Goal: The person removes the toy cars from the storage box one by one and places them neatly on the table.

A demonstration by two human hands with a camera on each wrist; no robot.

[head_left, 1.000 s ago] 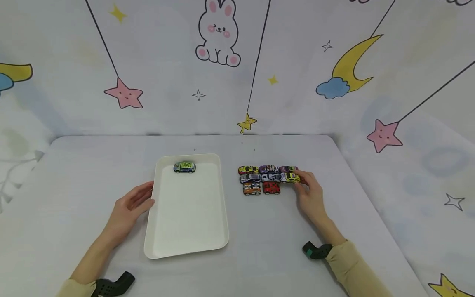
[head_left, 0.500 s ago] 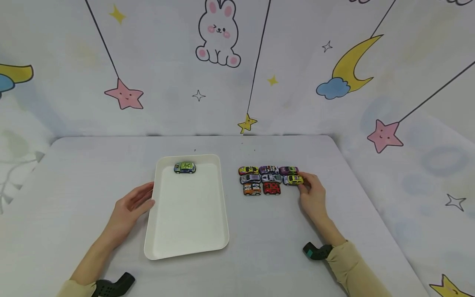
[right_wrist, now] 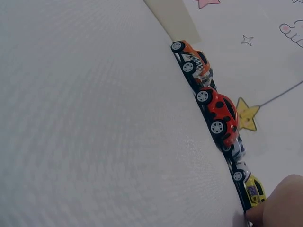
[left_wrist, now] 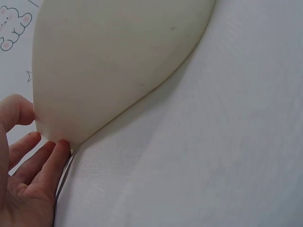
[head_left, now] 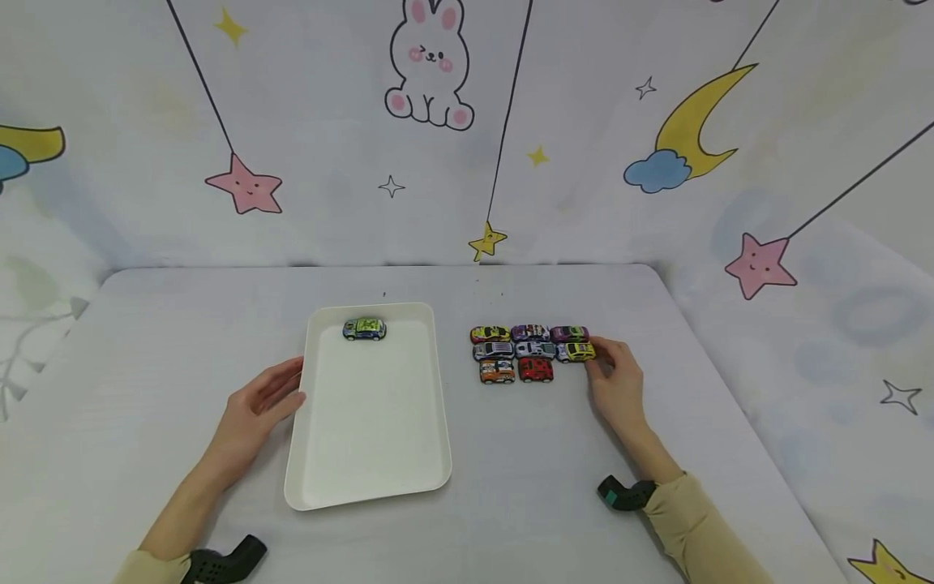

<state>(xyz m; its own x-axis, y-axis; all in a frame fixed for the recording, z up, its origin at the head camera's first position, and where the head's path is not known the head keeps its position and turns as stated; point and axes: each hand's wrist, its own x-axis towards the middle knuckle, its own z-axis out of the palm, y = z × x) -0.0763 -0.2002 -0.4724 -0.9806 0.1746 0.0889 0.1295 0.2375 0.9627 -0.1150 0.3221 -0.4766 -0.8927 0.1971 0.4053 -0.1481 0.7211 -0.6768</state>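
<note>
My left hand rests its fingertips and thumb against the left side of a white tray. The left wrist view shows these fingers touching the tray's outer wall. A green-and-blue toy car sits in the tray near its far edge. On the table to the right, my right hand pinches the rear end of a yellow toy car at the right of the middle row. In the right wrist view, fingers partly cover that yellow car.
Several toy cars stand in tight rows: a purple car behind, a silver car beside, red and orange cars in front. A white table lies under everything, with a printed cloth behind.
The yellow car has shifted slightly right, and my right hand moved with it, its fingers now at the car's right end. My left hand and the tray stay put.
</note>
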